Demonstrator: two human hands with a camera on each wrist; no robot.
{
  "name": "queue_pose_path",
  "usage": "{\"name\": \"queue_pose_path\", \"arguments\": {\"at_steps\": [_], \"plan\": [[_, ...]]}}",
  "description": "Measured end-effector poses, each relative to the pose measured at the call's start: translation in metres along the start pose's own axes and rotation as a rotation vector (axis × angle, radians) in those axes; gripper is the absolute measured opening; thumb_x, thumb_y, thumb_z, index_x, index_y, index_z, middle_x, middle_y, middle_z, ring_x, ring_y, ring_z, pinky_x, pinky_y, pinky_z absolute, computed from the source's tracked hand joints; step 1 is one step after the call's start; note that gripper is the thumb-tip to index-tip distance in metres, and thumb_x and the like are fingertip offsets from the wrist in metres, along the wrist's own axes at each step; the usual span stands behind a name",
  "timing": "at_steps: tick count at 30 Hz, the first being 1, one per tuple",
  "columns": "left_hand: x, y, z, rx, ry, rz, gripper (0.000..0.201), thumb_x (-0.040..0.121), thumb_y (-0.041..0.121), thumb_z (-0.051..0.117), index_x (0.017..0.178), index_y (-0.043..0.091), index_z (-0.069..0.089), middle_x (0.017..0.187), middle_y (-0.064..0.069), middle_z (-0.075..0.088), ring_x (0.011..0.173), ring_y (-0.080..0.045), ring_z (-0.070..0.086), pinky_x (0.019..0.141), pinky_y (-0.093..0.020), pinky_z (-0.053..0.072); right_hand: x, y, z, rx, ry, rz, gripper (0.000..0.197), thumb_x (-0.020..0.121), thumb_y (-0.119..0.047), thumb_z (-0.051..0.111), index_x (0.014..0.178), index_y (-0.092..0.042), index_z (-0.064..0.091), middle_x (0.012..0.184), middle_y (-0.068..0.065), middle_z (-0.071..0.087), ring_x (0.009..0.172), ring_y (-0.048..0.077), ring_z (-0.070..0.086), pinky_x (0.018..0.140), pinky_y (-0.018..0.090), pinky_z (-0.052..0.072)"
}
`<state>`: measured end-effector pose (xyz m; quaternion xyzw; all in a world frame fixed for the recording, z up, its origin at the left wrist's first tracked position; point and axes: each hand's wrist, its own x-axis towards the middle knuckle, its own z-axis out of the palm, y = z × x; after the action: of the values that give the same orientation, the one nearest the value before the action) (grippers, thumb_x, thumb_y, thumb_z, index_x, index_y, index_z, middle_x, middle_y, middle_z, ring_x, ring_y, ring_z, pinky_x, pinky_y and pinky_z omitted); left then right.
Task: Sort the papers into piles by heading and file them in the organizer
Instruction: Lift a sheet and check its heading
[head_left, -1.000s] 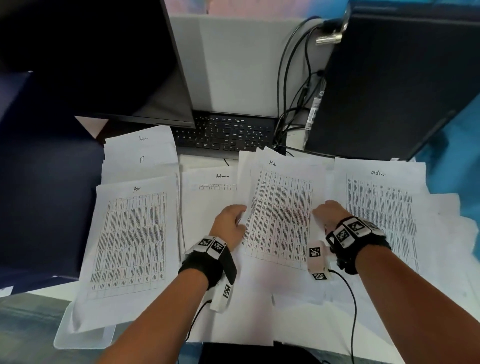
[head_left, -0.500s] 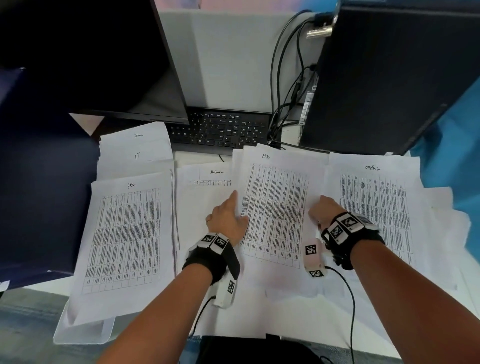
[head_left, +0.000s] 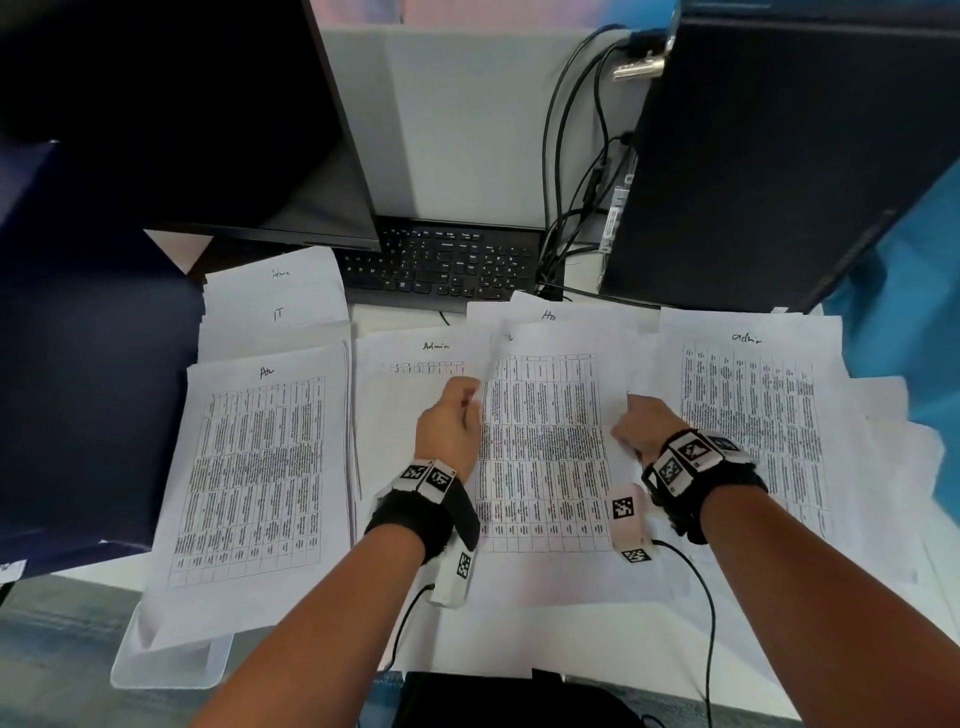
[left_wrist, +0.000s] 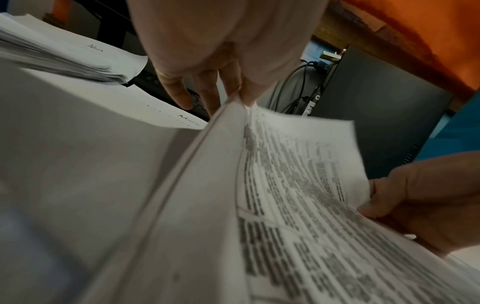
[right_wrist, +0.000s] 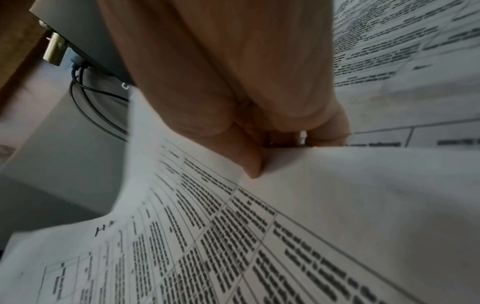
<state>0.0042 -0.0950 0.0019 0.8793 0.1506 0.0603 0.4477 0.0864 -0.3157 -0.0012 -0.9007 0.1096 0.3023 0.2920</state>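
Note:
A printed sheet with a table (head_left: 545, 452) is held over the desk's middle between both hands. My left hand (head_left: 467, 400) pinches its left edge; the left wrist view shows thumb and fingers (left_wrist: 233, 82) closed on that edge. My right hand (head_left: 631, 415) grips the right edge, thumb on top (right_wrist: 249, 160). The heading on this sheet (right_wrist: 103, 228) reads roughly "HR". Another sheet with a similar heading (head_left: 548, 314) lies just behind it. A pile with a like heading (head_left: 260, 467) lies at the left, an "Admin" sheet (head_left: 434, 345) beside it and another "Admin" sheet (head_left: 748, 415) at the right.
A stack headed "Admin" and "IT" (head_left: 280, 296) sits at the back left. A translucent tray (head_left: 166, 670) lies under the left pile's near corner. A keyboard (head_left: 441, 265), a monitor (head_left: 182, 104), a dark computer tower (head_left: 779, 156) and cables (head_left: 571, 208) line the back.
My left hand went from lying on the paper with a finger stretched out to pinching the sheet's left edge. The sheet has lifted and slid toward me, uncovering the sheet behind.

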Motion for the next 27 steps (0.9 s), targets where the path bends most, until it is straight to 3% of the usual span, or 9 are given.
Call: {"name": "queue_pose_path", "arguments": {"at_steps": [2, 5, 7, 9, 12, 16, 20, 24, 27], "plan": [[0.0, 0.002, 0.0, -0.014, -0.014, 0.007, 0.016, 0.097, 0.009, 0.047, 0.108, 0.009, 0.058, 0.098, -0.008, 0.068, 0.086, -0.022, 0.063, 0.081, -0.029, 0.051, 0.002, -0.001, -0.002, 0.046, -0.017, -0.001, 0.043, 0.093, -0.002, 0.044, 0.067, -0.032, 0.026, 0.072, -0.009, 0.035, 0.064, 0.006, 0.039, 0.079, 0.028, 0.049], [0.001, 0.001, 0.001, -0.038, -0.044, 0.024, 0.014, 0.095, 0.004, 0.048, 0.103, 0.006, 0.06, 0.111, -0.008, 0.067, 0.095, -0.024, 0.065, 0.084, -0.024, 0.048, 0.001, 0.002, -0.003, 0.035, -0.035, -0.042, 0.043, 0.092, -0.002, 0.046, 0.068, -0.033, 0.028, 0.074, -0.009, 0.038, 0.084, 0.019, 0.048, 0.094, 0.038, 0.048], [0.001, 0.0, 0.002, -0.018, -0.044, 0.041, 0.015, 0.095, 0.004, 0.048, 0.104, 0.006, 0.06, 0.105, -0.008, 0.067, 0.091, -0.026, 0.065, 0.081, -0.028, 0.052, 0.001, 0.002, -0.003, 0.028, -0.04, -0.039, 0.042, 0.092, -0.002, 0.047, 0.068, -0.032, 0.03, 0.074, -0.008, 0.038, 0.081, 0.018, 0.048, 0.09, 0.039, 0.05], [0.003, -0.001, 0.002, -0.008, 0.001, 0.028, 0.013, 0.096, 0.006, 0.046, 0.102, 0.006, 0.058, 0.099, -0.012, 0.067, 0.078, -0.027, 0.064, 0.072, -0.035, 0.053, -0.002, 0.001, -0.005, 0.037, -0.023, -0.021, 0.041, 0.091, -0.002, 0.047, 0.067, -0.03, 0.03, 0.072, -0.007, 0.039, 0.065, 0.01, 0.044, 0.073, 0.031, 0.051], [0.008, -0.002, 0.0, -0.021, 0.045, -0.056, 0.011, 0.095, 0.011, 0.049, 0.104, 0.006, 0.055, 0.086, -0.012, 0.064, 0.067, -0.023, 0.058, 0.062, -0.029, 0.045, -0.002, 0.002, -0.006, 0.015, -0.02, -0.02, 0.04, 0.09, -0.002, 0.05, 0.066, -0.028, 0.029, 0.071, -0.004, 0.039, 0.059, 0.008, 0.04, 0.07, 0.03, 0.049], [0.018, 0.003, -0.004, -0.04, 0.044, -0.099, 0.017, 0.093, 0.016, 0.055, 0.107, 0.007, 0.058, 0.086, -0.007, 0.063, 0.078, -0.021, 0.06, 0.071, -0.025, 0.047, 0.001, 0.005, -0.006, -0.025, -0.018, -0.013, 0.038, 0.09, -0.004, 0.052, 0.064, -0.023, 0.031, 0.069, -0.002, 0.039, 0.058, 0.009, 0.039, 0.072, 0.03, 0.047], [0.029, 0.014, -0.007, -0.165, 0.105, -0.074, 0.042, 0.093, 0.013, 0.055, 0.134, 0.014, 0.044, 0.112, 0.003, 0.057, 0.091, -0.013, 0.058, 0.082, -0.025, 0.048, 0.004, 0.006, -0.004, -0.056, -0.005, -0.018, 0.038, 0.091, -0.004, 0.049, 0.064, -0.021, 0.03, 0.069, -0.002, 0.037, 0.058, 0.009, 0.038, 0.082, 0.032, 0.048], [0.044, 0.017, -0.013, -0.089, 0.095, 0.017, 0.058, 0.093, 0.011, 0.054, 0.145, 0.018, 0.03, 0.142, -0.003, 0.04, 0.122, -0.021, 0.049, 0.102, -0.04, 0.046, 0.005, 0.006, -0.003, -0.051, -0.018, -0.045, 0.039, 0.089, -0.001, 0.05, 0.065, -0.024, 0.03, 0.07, -0.002, 0.04, 0.075, 0.02, 0.048, 0.085, 0.036, 0.05], [0.059, 0.02, -0.02, 0.057, 0.015, 0.035, 0.058, 0.093, 0.013, 0.054, 0.146, 0.016, 0.029, 0.144, -0.008, 0.039, 0.126, -0.025, 0.048, 0.104, -0.042, 0.043, 0.005, 0.006, -0.002, -0.06, -0.01, -0.054, 0.04, 0.089, -0.001, 0.049, 0.065, -0.025, 0.03, 0.069, -0.002, 0.038, 0.061, 0.013, 0.041, 0.079, 0.032, 0.046]]}}
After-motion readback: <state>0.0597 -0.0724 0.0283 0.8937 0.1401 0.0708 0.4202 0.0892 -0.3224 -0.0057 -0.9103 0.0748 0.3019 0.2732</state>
